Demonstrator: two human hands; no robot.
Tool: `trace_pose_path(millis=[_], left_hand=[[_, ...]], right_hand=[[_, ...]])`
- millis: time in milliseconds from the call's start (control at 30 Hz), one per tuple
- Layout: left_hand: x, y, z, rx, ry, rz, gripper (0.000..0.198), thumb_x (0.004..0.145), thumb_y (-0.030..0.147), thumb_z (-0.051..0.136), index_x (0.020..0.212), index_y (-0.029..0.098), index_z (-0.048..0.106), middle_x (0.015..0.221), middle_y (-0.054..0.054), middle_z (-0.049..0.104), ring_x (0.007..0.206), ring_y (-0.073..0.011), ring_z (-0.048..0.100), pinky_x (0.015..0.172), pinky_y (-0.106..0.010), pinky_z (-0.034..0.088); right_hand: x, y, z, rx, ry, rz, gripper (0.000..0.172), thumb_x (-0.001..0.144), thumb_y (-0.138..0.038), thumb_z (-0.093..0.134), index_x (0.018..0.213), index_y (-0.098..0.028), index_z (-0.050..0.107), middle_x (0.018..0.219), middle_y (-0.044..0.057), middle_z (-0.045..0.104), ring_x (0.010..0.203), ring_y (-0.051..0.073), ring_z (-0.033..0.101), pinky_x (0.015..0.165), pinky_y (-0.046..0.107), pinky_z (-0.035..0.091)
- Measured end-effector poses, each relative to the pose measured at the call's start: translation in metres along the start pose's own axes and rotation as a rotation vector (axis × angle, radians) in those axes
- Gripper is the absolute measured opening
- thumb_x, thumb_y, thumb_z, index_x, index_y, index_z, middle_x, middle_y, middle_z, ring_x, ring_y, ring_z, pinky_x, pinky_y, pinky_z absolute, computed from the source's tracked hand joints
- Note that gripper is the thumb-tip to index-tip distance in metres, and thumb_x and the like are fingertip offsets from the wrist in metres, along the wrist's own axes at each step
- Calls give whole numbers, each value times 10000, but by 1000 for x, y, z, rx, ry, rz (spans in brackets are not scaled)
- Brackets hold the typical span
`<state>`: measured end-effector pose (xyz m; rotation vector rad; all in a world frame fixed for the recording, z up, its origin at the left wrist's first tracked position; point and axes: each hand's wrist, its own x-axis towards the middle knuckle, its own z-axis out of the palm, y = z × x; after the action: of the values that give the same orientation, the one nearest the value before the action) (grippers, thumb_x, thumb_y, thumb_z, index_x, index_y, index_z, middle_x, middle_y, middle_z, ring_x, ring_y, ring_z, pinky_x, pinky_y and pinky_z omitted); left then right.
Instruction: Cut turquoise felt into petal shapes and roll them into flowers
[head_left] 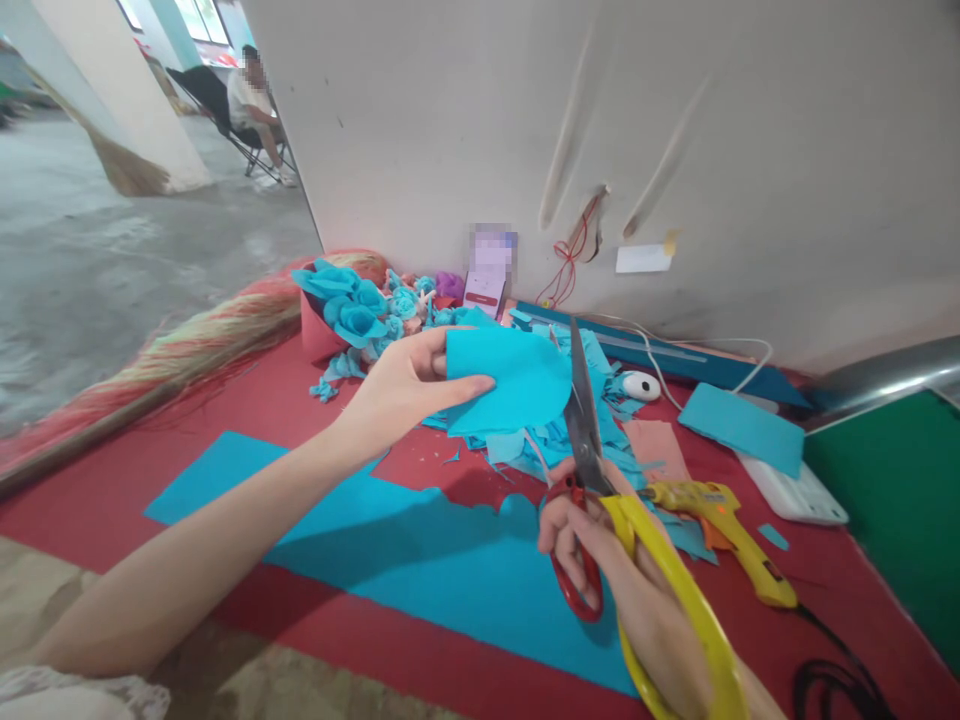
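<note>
My left hand (416, 375) pinches a blue piece of crepe-like paper (514, 380) by its straight left edge, thumb on top. The paper's right end is rounded. In my right hand (592, 540) is a pair of scissors (583, 425) with one red handle and one yellow handle. Their blades point up, right beside the paper's rounded edge; whether they touch it I cannot tell. Below both hands a long blue sheet (390, 540) with a scalloped, cut upper edge lies on the red table cover (247, 600). Blue paper scraps (517, 450) are heaped behind the held piece.
A yellow glue gun (724, 530) with a black cord lies at right, near a folded blue stack (742, 425). Blue paper flowers (349, 300) stand at back left. A phone (487, 270) leans against the wall. A broom (187, 370) lies along the left edge. A person sits far off.
</note>
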<state>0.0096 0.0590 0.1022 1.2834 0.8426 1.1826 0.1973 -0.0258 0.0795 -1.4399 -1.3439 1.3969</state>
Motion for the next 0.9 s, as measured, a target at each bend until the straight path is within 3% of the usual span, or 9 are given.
trace_pose_path(millis=[367,533,667,900], left_hand=[[-1,6,-2,116,-2,-20,442,619,259,722,1026,157,584,786,-27,677,696,-182,639,635,-278,541],[2,7,-7,193,10,-12,358,603,259,733,924,153,615,714,-11,672,625,-172,634,567,-255,530],[4,9,-10,205,-19,-1,301,603,239,733,868,150,622,729,-17,680,670,-186,648,601,-258,535],[8,9,-18,236,-62,-6,388,623,225,719,992,166,619,786,-26,694,743,-201,659,642,-263,546]], right_hand=[[-5,-14,3,-47,79,-36,273,824,-452,448,892,-191,485,465,-59,436,340,70,324,338,195,284],[-4,-12,2,-98,106,-38,311,801,-486,466,867,-185,509,438,-56,459,289,63,317,305,192,287],[-5,-12,1,-103,120,-44,325,780,-503,486,849,-186,518,425,-60,470,262,59,304,287,189,277],[-3,-13,-2,-177,111,-17,296,775,-501,496,786,-206,508,378,-62,443,239,69,317,263,186,245]])
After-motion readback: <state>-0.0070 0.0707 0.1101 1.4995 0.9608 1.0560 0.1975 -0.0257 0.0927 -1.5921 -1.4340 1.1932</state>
